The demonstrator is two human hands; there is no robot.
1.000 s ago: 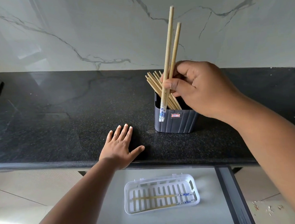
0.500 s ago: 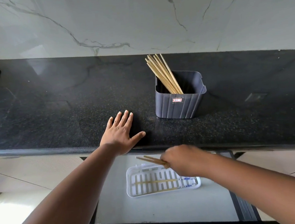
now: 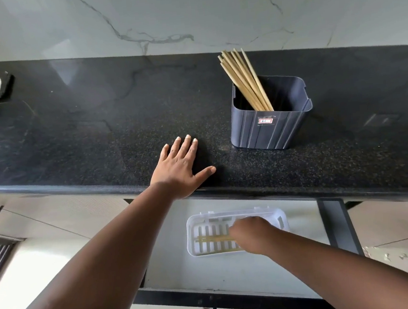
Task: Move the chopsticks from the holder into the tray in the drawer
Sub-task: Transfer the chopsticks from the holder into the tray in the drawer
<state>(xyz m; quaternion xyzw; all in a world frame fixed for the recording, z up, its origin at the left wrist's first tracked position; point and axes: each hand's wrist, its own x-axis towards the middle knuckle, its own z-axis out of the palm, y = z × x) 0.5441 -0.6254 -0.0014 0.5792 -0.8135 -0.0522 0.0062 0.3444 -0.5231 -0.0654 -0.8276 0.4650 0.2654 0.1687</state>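
Your right hand (image 3: pixel 250 234) had dropped from the holder (image 3: pixel 270 121) into the tray (image 3: pixel 199 225), its grip on the chopsticks (image 3: pixel 214 239) unclear; your left hand (image 3: pixel 179 168) stayed flat, holding nothing.

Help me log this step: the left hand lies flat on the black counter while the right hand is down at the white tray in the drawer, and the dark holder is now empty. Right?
Not quite. The head view shows the holder still has chopsticks leaning in it; the rest stands.
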